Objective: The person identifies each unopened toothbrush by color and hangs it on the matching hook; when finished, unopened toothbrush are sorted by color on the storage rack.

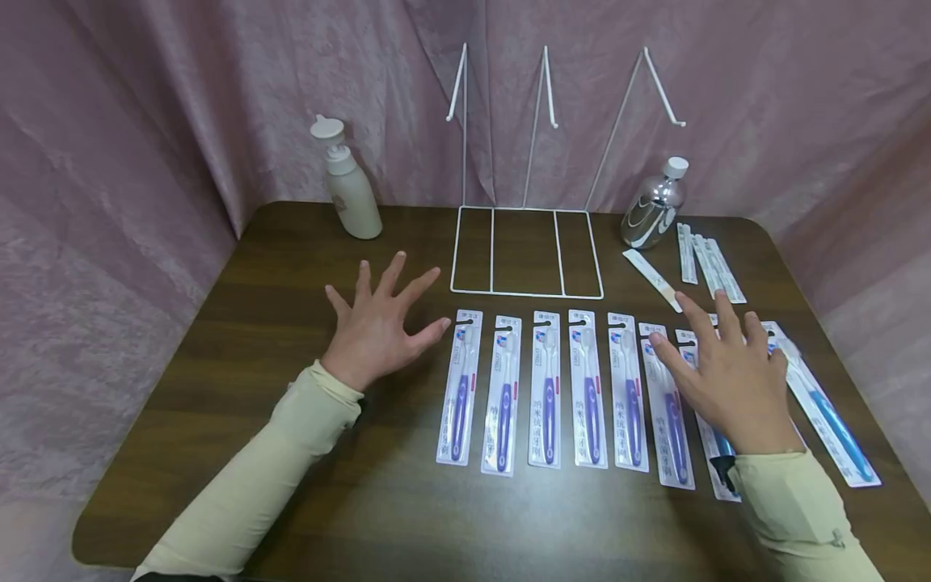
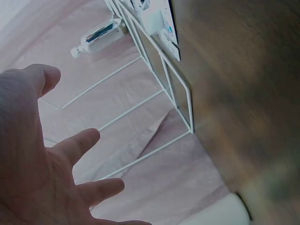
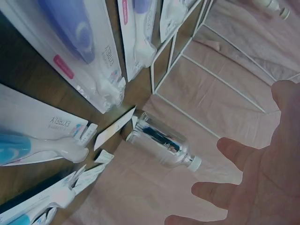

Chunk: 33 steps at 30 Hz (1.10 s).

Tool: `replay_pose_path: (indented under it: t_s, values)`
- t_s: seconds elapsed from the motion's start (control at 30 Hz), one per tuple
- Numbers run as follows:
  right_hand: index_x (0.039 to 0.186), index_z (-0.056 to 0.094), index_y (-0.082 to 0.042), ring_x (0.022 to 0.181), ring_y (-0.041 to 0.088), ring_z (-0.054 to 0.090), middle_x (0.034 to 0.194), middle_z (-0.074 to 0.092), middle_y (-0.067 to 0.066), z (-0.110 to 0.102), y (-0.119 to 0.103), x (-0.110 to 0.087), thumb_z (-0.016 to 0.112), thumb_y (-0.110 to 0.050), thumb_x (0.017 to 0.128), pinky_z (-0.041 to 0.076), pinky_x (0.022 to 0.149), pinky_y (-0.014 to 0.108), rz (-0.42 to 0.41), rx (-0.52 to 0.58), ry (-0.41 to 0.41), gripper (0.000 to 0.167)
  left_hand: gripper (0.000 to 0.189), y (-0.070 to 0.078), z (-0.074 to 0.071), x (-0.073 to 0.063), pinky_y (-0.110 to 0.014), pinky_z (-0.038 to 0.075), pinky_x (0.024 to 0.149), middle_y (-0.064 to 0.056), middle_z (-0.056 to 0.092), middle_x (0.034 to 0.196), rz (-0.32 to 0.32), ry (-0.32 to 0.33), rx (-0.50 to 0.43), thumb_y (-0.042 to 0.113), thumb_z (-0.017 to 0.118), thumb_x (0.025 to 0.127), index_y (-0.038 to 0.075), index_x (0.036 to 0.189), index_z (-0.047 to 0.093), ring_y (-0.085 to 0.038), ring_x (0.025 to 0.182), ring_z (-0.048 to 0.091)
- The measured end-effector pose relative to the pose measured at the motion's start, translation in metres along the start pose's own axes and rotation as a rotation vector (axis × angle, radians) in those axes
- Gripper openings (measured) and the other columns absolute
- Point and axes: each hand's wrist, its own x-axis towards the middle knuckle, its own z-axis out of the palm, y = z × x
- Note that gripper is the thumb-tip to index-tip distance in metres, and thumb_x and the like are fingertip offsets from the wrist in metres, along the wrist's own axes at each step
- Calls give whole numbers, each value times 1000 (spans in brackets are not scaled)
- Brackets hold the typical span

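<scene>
Curtain (image 1: 138, 121): pinkish-mauve cloth, hangs behind surface & at both sides.
Surface (image 1: 196, 388): dark wood, rounded corners.
Pump btl (image 1: 354, 194): pale, upright nr back edge, beyond L hand.
L hand (image 1: 381, 331): grip spread wide, fingers straight & apart, over bare wood; thumb nr the leftmost purple pack in head view. Pale sleeve at wrist.
Purple t-brush packs (image 1: 549, 388): 6 in a row, flat on surface betw. the 2 hands; brush heads twd rack, handles twd person, small gaps betw. most.
Wire rack (image 1: 527, 293): white, base flat on surface just behind row; 3 uprights w/ hooks at top, against curtain.
Silvery btl (image 1: 653, 208): white cap, upright, R of rack.
Loose packet (image 1: 650, 279): slim, white, lies slantwise in front of silvery btl.
Slim packets (image 1: 704, 260): 3, grouped R of silvery btl.
R hand (image 1: 735, 380): grip spread too, fingers apart, raised over R end of row.
Blue t-brush packs (image 1: 829, 412): at least 2; 1 partly hidden under R hand, 1 slanted at far R; exact no. under hand can't tell.
</scene>
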Motion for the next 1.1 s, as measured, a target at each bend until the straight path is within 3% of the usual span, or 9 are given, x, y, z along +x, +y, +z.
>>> replay_pose_path:
  t_s: [0.23,0.37,0.47,0.53,0.63,0.73,0.87,0.97,1.1]
  values:
    - [168,24,-20,146,69,11,170,9,32,-2,14,12,39,-74,101,12,105,89,17,-12,-17,88,77,-6,4,16,-92,3,101,-10,20,175,2,-20,-40,74,57,96,44,163,36,-59,153,12]
    - [165,31,-12,140,72,19,167,15,35,-4,51,28,42,-66,104,18,102,88,35,-11,-9,82,74,-9,12,35,-93,2,101,-9,26,173,14,-42,-94,73,56,96,43,162,39,-58,153,18]
    - [158,38,-2,132,73,27,159,25,41,-10,88,38,50,-52,107,23,101,87,61,-26,-29,73,70,-9,20,54,-91,2,103,-7,34,170,34,-68,-190,69,57,98,41,161,42,-53,153,25]
    - [153,40,4,126,73,32,150,32,46,-15,113,43,56,-41,107,27,101,85,83,-42,-66,66,67,-9,27,68,-86,8,109,-5,40,167,44,-78,-298,65,58,100,37,160,45,-45,153,32]
    - [147,41,8,119,71,38,140,38,50,-23,144,50,59,-34,106,33,98,83,105,-66,-158,62,57,-10,38,88,-68,26,119,-4,52,158,23,-58,-533,55,59,104,30,155,54,-32,147,45]
    - [143,41,12,103,66,52,125,50,49,-26,170,54,62,-32,105,43,89,79,74,-38,-251,62,46,-12,49,103,-47,42,114,-6,62,146,-25,6,-782,43,61,107,20,147,62,-24,136,55]
    - [142,44,12,79,44,61,95,61,33,-22,193,58,68,-26,102,55,73,65,25,21,-350,60,35,-20,66,118,-38,47,106,-8,69,133,-68,100,-1008,30,64,107,7,134,69,-21,122,61]
    - [144,44,12,78,34,60,91,63,21,-15,206,57,69,-23,101,57,66,50,19,67,-397,61,31,-28,80,123,-34,47,101,-10,71,127,-99,120,-1054,26,68,106,3,125,72,-19,114,62]
    - [145,45,13,77,29,55,88,60,14,-4,219,50,68,-18,104,49,63,38,13,126,-372,57,25,-36,95,125,-34,50,92,-8,72,115,-93,74,-928,27,75,101,7,115,75,-20,102,63]
